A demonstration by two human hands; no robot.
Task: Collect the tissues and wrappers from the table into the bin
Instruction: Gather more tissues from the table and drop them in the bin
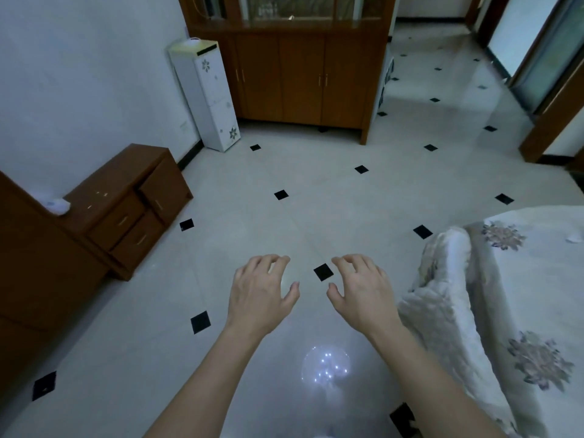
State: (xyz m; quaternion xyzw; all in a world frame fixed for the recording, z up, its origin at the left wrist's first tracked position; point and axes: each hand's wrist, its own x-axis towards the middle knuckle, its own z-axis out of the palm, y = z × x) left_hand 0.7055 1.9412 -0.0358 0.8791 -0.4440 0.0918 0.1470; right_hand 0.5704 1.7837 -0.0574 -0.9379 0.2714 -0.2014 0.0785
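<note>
Both hands empty, left hand (260, 292) and right hand (363, 290) spread with fingers loosely curled over bare floor (316, 200); no tissues, wrappers, table or bin visible—collection seemingly not begun.

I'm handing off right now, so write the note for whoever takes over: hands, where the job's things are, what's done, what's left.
Left hand: open, fingers curled, holding nothing.
Right hand: open, fingers curled, holding nothing.
Both hover over bare tiled floor.
No bin or table is in view, and no clear tissues or wrappers. A small white thing lies on the low wooden cabinet at left, another white scrap on the floral cover at right; cannot tell what either is.
Done: nothing can be confirmed.
Left: find the table and bin, then collect.
</note>
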